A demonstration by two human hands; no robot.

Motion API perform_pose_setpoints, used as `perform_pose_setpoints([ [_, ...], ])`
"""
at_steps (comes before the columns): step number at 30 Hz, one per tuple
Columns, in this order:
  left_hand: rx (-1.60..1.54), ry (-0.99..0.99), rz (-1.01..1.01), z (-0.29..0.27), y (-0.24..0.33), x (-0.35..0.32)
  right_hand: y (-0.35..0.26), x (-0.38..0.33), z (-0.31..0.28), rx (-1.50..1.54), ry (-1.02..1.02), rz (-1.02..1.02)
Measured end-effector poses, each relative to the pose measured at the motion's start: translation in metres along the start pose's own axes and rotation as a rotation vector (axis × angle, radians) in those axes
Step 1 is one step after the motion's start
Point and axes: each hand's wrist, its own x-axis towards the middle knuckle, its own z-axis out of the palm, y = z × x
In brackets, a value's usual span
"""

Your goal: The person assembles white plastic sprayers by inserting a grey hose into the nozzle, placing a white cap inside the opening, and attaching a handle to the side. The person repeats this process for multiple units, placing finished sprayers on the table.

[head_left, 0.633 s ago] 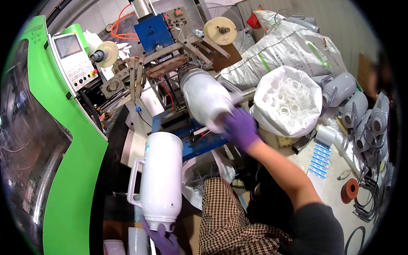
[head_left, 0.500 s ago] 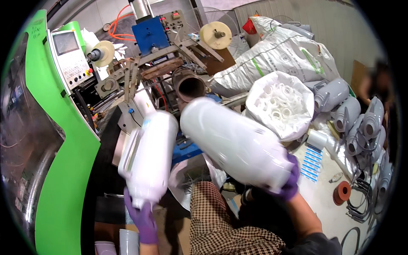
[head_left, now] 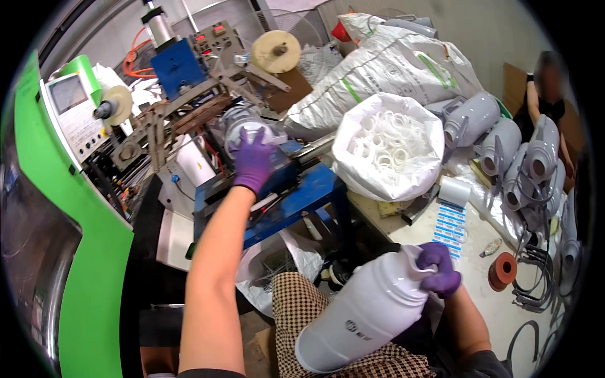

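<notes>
My right hand [head_left: 439, 269], in a purple glove, grips a pale grey plastic jug [head_left: 359, 315] by its spouted neck. This jug tilts over my lap, its wide base toward the lower left and small dark print on its side. My left hand [head_left: 254, 160], gloved alike, reaches forward with fingers spread, resting against a second pale jug [head_left: 239, 126]. That second jug sits on the machine [head_left: 178, 66] with the blue block, beneath its metal arms; the hand hides part of it.
A white sack of translucent rings [head_left: 387, 142] stands right of the machine. Beyond are a big woven sack [head_left: 378, 69] and several grey jugs [head_left: 501, 145]. A blue-striped label roll [head_left: 452, 195] and brown tape roll [head_left: 502, 271] lie on the table. Another person [head_left: 545, 94] sits far right.
My left hand has moved from the lower left up to the machine, where a jug now covers the round tube opening. My right hand has lowered its jug toward my lap.
</notes>
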Motion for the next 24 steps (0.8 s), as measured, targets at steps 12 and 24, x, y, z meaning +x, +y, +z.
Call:
perform_pose_setpoints([
  [12,-2.078,-1.019,0.369,-0.189,0.132,-0.067,-0.046,0.035,0.06,0.615,0.028,0.088],
  [24,-2.182,-0.583,-0.4,-0.123,0.067,-0.127,-0.048,-0.174,-0.224,-1.747,0.251,0.423],
])
